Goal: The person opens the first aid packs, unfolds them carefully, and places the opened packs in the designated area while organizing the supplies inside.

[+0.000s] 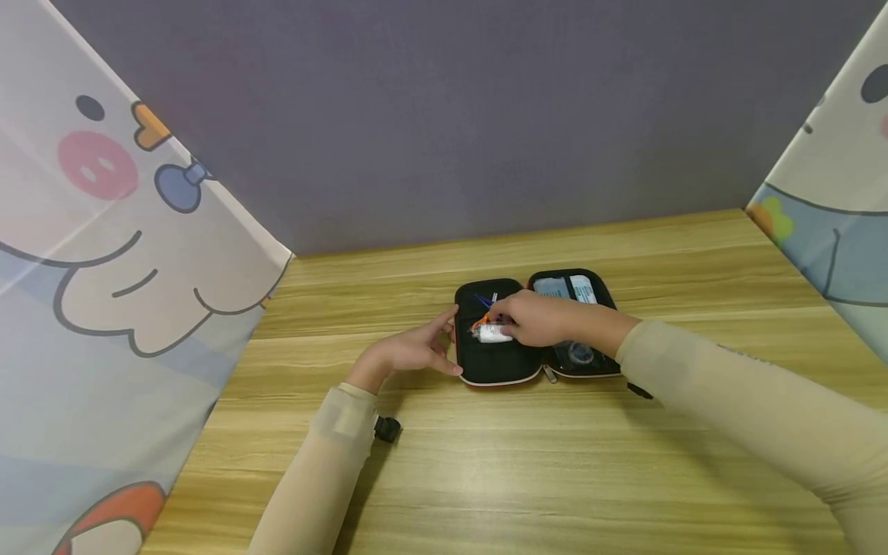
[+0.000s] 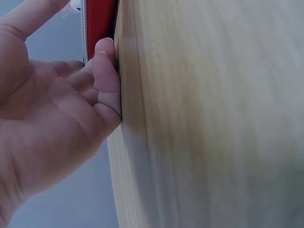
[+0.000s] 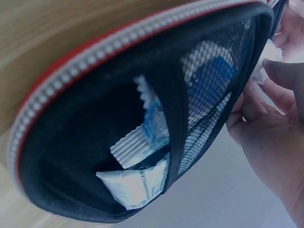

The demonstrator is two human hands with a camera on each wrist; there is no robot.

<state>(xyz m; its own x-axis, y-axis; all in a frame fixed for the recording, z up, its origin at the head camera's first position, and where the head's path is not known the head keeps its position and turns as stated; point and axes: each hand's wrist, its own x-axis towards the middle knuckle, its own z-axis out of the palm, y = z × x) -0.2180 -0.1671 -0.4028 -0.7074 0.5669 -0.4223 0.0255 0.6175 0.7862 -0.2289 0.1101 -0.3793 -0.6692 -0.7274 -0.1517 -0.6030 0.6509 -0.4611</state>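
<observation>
A small black zip case (image 1: 492, 368) with red outer sides lies unfolded on the wooden table. My left hand (image 1: 412, 351) rests against its left edge, thumb and index finger spread along the rim; the lower fingers bend beside the red side (image 2: 99, 28). Over the left half, my right hand (image 1: 541, 317) reaches down and pinches a white bandage roll (image 1: 491, 334) in clear wrapping, also partly seen in the right wrist view. Orange-handled scissors (image 1: 479, 322) and blue tweezers (image 1: 482, 300) lie by its fingertips, partly covered by the hand.
The case's right half holds white packets (image 3: 137, 185) under a black strap (image 3: 172, 104) and a blue item (image 3: 211, 78) behind mesh. A zip pull (image 1: 550, 375) hangs at the front. A grey wall (image 1: 486, 123) stands behind the table (image 1: 486, 462), with printed cloths at both sides.
</observation>
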